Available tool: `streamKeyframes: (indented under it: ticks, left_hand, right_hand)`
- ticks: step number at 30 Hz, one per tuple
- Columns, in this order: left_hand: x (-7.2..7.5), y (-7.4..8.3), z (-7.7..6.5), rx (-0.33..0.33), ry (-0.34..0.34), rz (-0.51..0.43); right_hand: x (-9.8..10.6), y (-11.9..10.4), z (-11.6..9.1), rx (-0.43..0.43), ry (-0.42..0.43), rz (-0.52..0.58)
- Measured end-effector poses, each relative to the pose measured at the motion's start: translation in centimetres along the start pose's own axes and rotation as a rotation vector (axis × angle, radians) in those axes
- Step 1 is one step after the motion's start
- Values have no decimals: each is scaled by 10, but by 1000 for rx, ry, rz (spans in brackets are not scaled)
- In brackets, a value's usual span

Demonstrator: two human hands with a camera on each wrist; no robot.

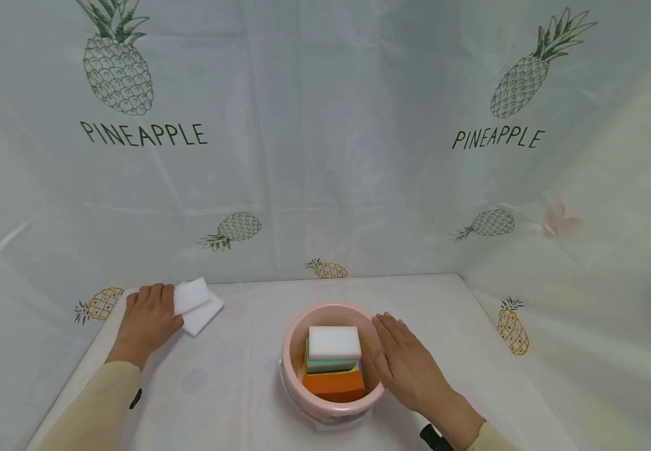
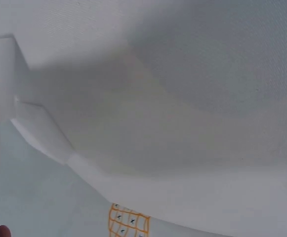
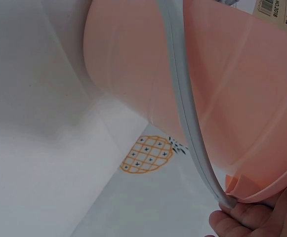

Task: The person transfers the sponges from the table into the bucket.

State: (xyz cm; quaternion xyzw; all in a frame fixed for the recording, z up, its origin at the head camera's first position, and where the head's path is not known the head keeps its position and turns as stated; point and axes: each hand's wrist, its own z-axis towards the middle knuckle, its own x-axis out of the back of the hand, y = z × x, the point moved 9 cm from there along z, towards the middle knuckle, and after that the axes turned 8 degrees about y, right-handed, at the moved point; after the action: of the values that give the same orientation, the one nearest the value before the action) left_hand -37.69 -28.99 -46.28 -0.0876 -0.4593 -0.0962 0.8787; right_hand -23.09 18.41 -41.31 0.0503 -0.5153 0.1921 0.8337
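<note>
Gripping thin white pads [image 1: 198, 309] with the left hand [image 1: 149, 319], at ten o'clock from a pink bucket [image 1: 330, 411] on a white surface [image 1: 235, 388]. Resting the right hand [image 1: 412, 366], straight-fingered and grasping nothing, against the bucket at two to three o'clock. Stacked inside, top down: white block [image 1: 333, 342], green block [image 1: 330, 365], orange block [image 1: 333, 385]. As for the pads, probably light, soft, grippy, hard to break; best pinched lightly across the thickness, at the free edge toward three o'clock.
</note>
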Motion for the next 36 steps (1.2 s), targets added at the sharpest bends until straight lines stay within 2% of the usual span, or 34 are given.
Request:
streamKeyframes:
  ticks: [9, 16, 22, 27, 36]
  left_hand:
    - [4, 25, 10, -52, -53, 18]
    - [5, 47, 16, -98, -76, -24]
    - [17, 70, 22, -169, 0, -49]
    - [32, 90, 27, -234, 55, -64]
    - [61, 116, 39, -281, 118, -72]
  right_hand:
    - [1, 1, 0, 15, 13, -24]
    - [1, 2, 0, 4, 2, -13]
    - [1, 1, 0, 6, 1, -17]
    - [1, 1, 0, 6, -5, -17]
    - [0, 2, -1, -21, -19, 20]
